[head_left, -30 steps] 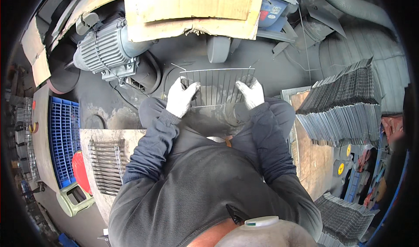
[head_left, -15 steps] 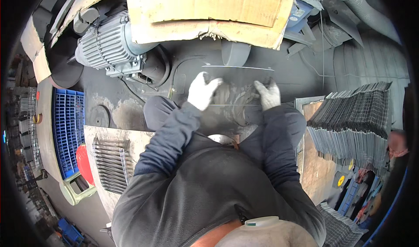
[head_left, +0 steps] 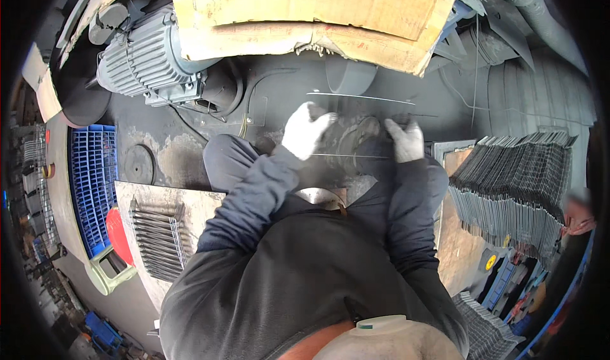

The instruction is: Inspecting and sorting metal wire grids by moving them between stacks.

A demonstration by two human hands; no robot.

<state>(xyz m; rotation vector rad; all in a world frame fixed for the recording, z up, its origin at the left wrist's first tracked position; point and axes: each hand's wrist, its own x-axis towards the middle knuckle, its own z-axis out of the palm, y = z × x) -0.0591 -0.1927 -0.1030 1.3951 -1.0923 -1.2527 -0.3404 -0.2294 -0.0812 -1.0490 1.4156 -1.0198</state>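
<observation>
In white gloves, my left hand (head_left: 306, 131) and my right hand (head_left: 408, 141) grip the two sides of a thin wire rack panel (head_left: 365, 97). Only its far and near edges show clearly, as bright lines; its middle blurs into the dark ground behind. My fingers are curled, thumbs turned inward. Just beyond the panel's far edge is a grey wheel (head_left: 351, 75), partly covered by a cardboard sheet (head_left: 318, 4). Whether the panel touches the wheel I cannot tell.
A grey motor (head_left: 149, 58) stands at far left. To my right rises a tall stack of wire panels (head_left: 515, 188); several more wire panels (head_left: 155, 240) lie on a board at my left. Beyond that are a blue crate (head_left: 95, 188) and a pale green stool (head_left: 113, 274).
Both hands and the wire rack panel have shifted slightly right, and the panel's far edge now slants lower at its right end. The view has turned a little. My grip looks the same.
</observation>
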